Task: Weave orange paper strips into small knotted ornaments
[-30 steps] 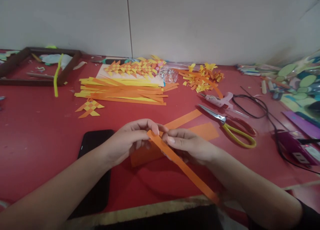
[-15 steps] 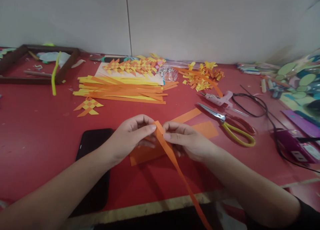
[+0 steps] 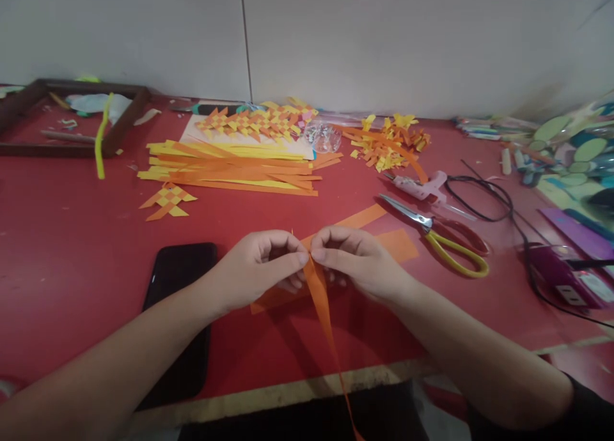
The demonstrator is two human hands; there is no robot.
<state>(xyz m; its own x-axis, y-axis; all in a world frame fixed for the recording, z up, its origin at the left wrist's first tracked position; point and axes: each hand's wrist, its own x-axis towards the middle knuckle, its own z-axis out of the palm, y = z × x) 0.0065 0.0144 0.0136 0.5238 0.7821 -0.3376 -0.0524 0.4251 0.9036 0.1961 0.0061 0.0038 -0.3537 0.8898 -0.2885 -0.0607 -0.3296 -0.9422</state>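
My left hand (image 3: 268,265) and my right hand (image 3: 357,262) meet at the middle of the table, thumbs and forefingers pinching the upper end of a long orange paper strip (image 3: 320,300). The strip hangs from the fingertips, twists, and runs down past the table's front edge. My fingers cover its pinched end. Beneath the hands lie flat pieces of orange paper (image 3: 400,244), partly hidden. A woven orange and yellow paper fish (image 3: 169,202) rests farther left, beyond a black phone (image 3: 185,275) that lies by my left forearm.
Yellow and orange paper strips (image 3: 230,169) lie behind the hands, with more woven fish (image 3: 254,123) on a card. Paper scraps (image 3: 391,140) are heaped at the back. To the right are scissors (image 3: 434,233), a pink glue gun (image 3: 422,186) and a purple power socket (image 3: 570,281). A brown frame (image 3: 119,128) stands back left.
Both hands have come closer together, and the strip's upper end is now hidden between the fingertips. The strip's hanging part has swung left and turned. The view has shifted slightly.
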